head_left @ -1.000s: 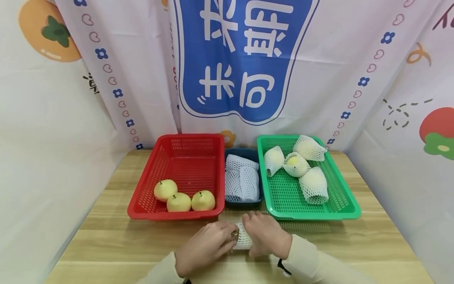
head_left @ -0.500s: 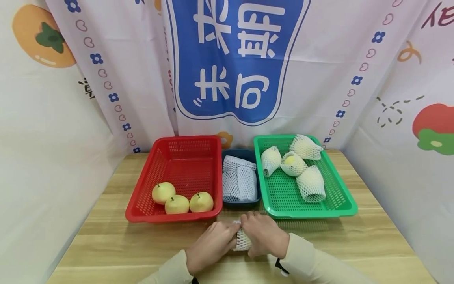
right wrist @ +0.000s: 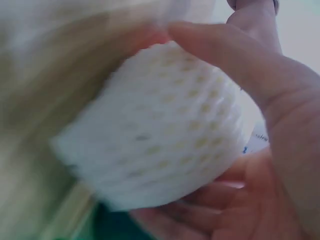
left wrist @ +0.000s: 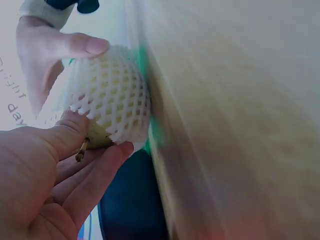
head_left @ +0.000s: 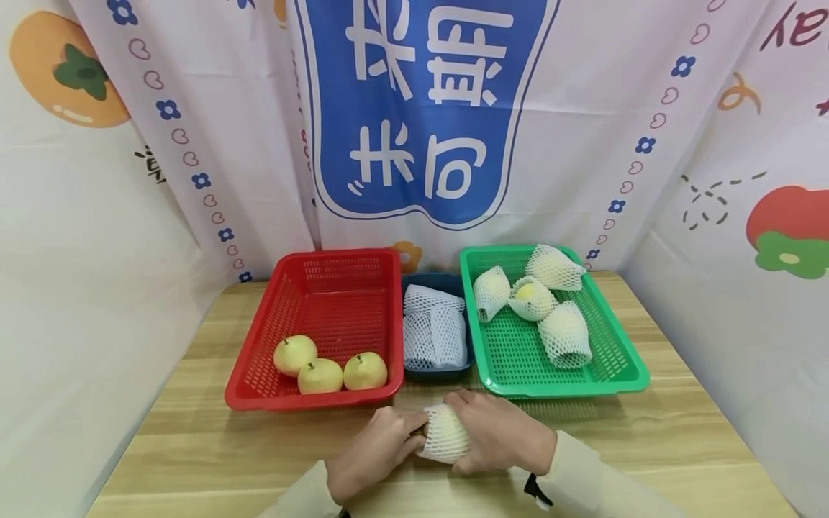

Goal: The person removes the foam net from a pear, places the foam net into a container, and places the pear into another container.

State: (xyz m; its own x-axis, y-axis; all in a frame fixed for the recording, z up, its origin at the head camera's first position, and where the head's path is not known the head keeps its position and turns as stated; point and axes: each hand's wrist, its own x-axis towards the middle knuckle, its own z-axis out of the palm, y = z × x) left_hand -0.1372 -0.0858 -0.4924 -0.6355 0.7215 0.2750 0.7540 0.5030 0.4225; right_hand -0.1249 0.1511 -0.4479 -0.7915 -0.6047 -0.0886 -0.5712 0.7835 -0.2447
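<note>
Just in front of the baskets, both hands hold a pear in a white foam net sleeve. My left hand is at its stem end; in the left wrist view, the thumb and fingers pinch the edge of the foam net around the opening. Bare pear skin and the brown stem show there. My right hand grips the netted pear from the right. Its thumb and fingers lie on opposite sides of the net in the right wrist view, where the net reaches past the fruit.
A red basket at left holds 3 bare pears. Several netted pears lie in the green basket at right. Between them a dark blue bin holds folded foam nets. Printed curtains enclose the wooden table.
The right hand has shifted slightly right and turned the pear, so more of the net shows between the hands. The left hand stays at the stem end. The head view has swung a little.
</note>
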